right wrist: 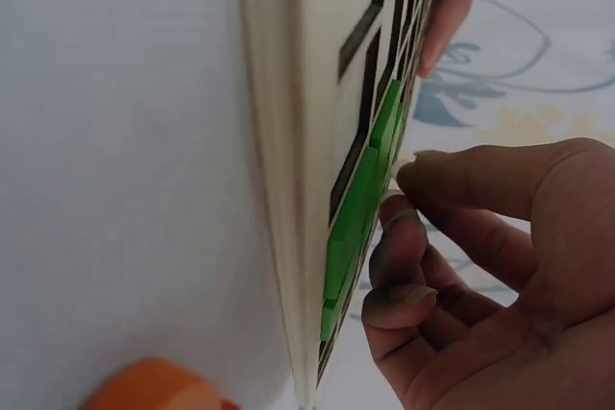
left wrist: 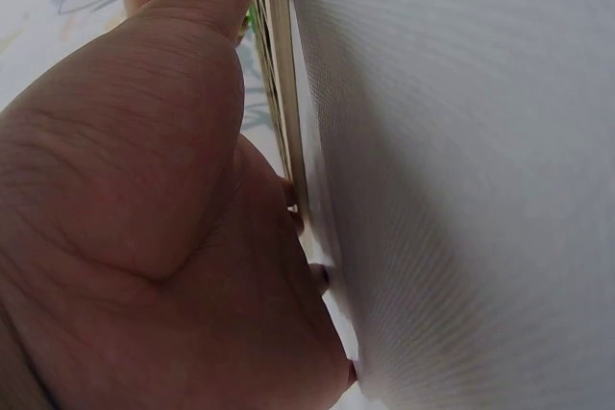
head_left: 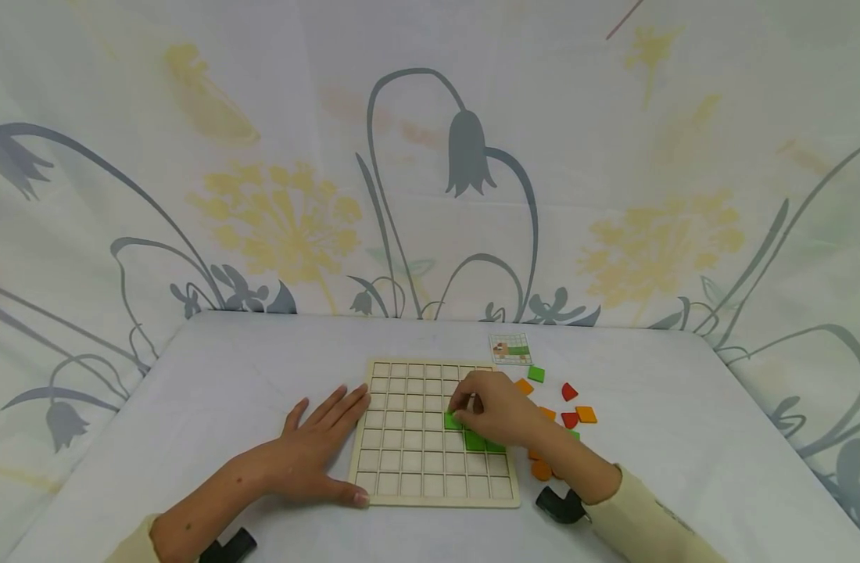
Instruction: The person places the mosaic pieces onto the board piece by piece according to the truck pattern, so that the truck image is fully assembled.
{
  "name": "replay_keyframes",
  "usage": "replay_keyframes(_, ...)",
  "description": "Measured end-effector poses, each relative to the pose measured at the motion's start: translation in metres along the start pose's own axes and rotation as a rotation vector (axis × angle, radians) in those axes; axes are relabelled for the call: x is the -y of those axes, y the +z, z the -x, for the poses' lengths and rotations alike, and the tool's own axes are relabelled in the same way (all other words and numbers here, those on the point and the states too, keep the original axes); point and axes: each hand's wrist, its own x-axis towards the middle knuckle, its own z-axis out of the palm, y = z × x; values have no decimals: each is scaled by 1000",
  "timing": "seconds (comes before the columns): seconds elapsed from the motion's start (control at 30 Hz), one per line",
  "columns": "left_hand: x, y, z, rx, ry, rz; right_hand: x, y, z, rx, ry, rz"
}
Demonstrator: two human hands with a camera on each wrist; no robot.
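My left hand (head_left: pixel 306 461) lies with spread, straight fingers at the left edge of a pale wooden grid board (head_left: pixel 395 461); its thumb reaches the lower left corner. In the left wrist view, the palm (left wrist: pixel 125 180) stands beside the board's edge (left wrist: pixel 282 74). Over the right half of the grid, my right hand (head_left: pixel 500 407) has its thumb and finger brought together at a green square tile (head_left: pixel 451 421). Green tiles (head_left: pixel 474 441) lie in cells below that hand. The right wrist view shows curled fingers (right wrist: pixel 399 247) close to the green tiles (right wrist: pixel 353 223); the fingertips partly cover the contact.
A small picture card (head_left: pixel 510 349) lies beyond the board's upper right corner. Right of the board are scattered red pieces (head_left: pixel 568 392), orange pieces (head_left: pixel 585 414) and a loose green tile (head_left: pixel 536 374). A black object (head_left: pixel 560 506) shows beside the right wrist. Behind stands a flower-patterned cloth (head_left: pixel 416 195).
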Motion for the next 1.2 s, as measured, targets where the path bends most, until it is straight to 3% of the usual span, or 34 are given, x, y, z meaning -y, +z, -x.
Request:
replay_keyframes(0.13, 0, 0, 0, 1, -4, -2, -6, -5, 6, -31, 20, 7)
replay_keyframes(0.6, 1, 1, 0, -4, 0, -10, -66, -59, 25, -246, 275, 156)
replay_keyframes(0.87, 1, 1, 1, -6, 8, -2, -80, -66, 28, -173, 380, 167)
replay_keyframes(1.2, 1, 1, 0, 3, -6, -9, -78, -64, 27, -162, 389, 145)
